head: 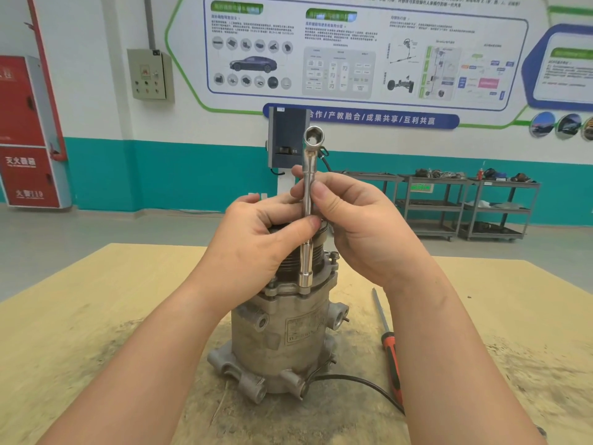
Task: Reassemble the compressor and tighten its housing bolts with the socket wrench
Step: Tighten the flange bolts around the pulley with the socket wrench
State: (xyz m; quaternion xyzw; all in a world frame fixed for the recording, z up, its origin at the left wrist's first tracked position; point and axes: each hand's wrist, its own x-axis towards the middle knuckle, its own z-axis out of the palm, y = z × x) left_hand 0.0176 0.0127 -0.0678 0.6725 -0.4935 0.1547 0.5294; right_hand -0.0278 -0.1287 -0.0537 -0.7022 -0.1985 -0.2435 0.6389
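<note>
Both hands, left hand (256,232) and right hand (359,220), pinching upright socket wrench (307,200), lower socket seated on housing bolt of compressor (282,329) standing on surface (96,300). Rigid, slick steel; best gripped mid-shaft.

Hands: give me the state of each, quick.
Left hand: fingers pinch the socket wrench at mid-shaft.
Right hand: thumb and fingers grip the same wrench higher up.

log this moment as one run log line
socket wrench upright, lower socket on compressor flange bolt | left hand and right hand pinch shaft | screwdriver on table
</note>
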